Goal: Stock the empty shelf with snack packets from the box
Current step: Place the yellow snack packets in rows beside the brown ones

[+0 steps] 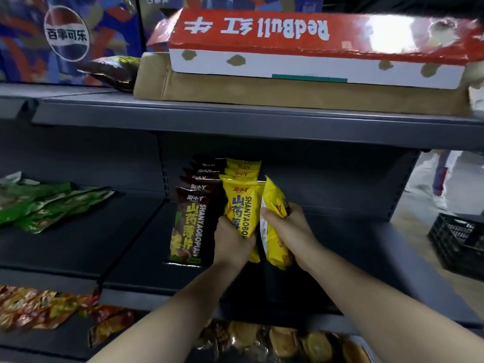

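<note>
Fingers of my left hand (234, 238) are curled round the lower part of a yellow snack packet (242, 205), which stands upright at the front of the yellow row (243, 170) on the dark middle shelf (366, 247). My right hand (284, 224) grips a second yellow packet (275, 226), turned edge-on and tilted, just beside the first one on its right; thumb and fingers are closed round its middle. Touching the yellow row on the left stands a row of dark brown packets (191, 224) of the same brand. On the shelf above lies a red RedBull carton (301, 45) on top of a brown cardboard box (262, 93). Green packets (44, 203) lie flat on the neighbouring shelf at left, orange-red packets (39, 307) lower down. A black crate (458, 242) is on the floor at right.
</note>
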